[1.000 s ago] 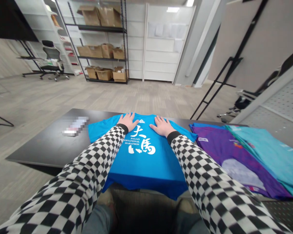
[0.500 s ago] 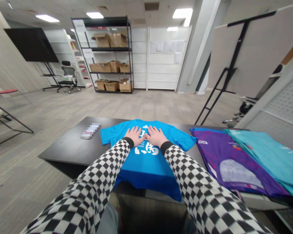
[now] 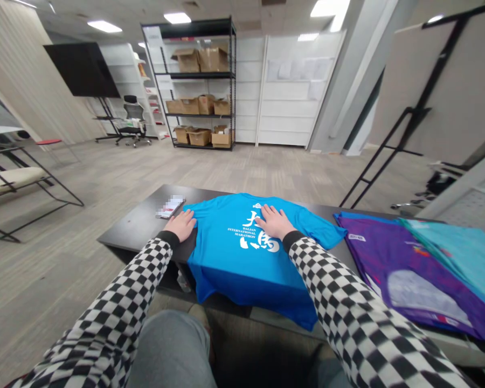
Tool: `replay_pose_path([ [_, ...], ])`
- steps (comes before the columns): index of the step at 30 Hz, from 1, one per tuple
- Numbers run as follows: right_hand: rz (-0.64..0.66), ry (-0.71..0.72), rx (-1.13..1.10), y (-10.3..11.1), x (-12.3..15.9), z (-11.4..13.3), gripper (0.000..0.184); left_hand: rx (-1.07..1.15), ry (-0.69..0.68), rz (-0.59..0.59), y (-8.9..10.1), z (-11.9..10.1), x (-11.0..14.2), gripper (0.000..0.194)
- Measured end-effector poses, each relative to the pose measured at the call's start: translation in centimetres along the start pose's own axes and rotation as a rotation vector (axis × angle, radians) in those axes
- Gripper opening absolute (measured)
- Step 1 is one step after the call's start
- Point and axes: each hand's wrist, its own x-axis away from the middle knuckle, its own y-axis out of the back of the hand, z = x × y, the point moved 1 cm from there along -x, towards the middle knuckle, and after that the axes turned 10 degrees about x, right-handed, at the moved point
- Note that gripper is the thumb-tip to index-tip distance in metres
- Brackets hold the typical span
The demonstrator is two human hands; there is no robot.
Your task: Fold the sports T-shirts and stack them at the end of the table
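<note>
A blue T-shirt point(image 3: 234, 258) with white lettering lies spread over the dark table point(image 3: 133, 226), its lower part hanging down over the front edge. My right hand point(image 3: 275, 222) rests flat on the upper chest of the shirt, fingers spread, partly covering the print. At the shirt's left sleeve end is my left hand point(image 3: 181, 225), open with its fingers stretched forward; whether it touches the fabric or only the tabletop I cannot tell. Just beyond that hand lies a phone point(image 3: 170, 207), its screen blurred out.
Folded purple shirts point(image 3: 404, 269) and teal shirts point(image 3: 464, 258) lie on the right. Past the table stand a rack point(image 3: 198, 75) with cardboard boxes and a board on a black stand point(image 3: 408, 124). A bottle point(image 3: 184, 281) sits under the table's front.
Both hands first slid together over the shirt's print. Then my left hand moved out to the left sleeve, while my right shifted slightly up the chest. The camera view has also turned.
</note>
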Motion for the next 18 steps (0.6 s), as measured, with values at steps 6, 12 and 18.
replay_pose_path([
  [6,-0.132,-0.023,-0.029,0.4,0.9,0.2,0.069,0.111,-0.039,-0.193,2.0,1.8,-0.8,0.059],
  [12,-0.249,-0.06,-0.101,0.1,1.5,-0.1,0.061,0.1,0.066,-0.213,3.1,2.9,-1.6,0.049],
  [18,-0.256,-0.048,-0.103,0.1,1.3,-0.2,0.056,0.138,0.267,-0.164,3.4,1.1,-3.6,0.041],
])
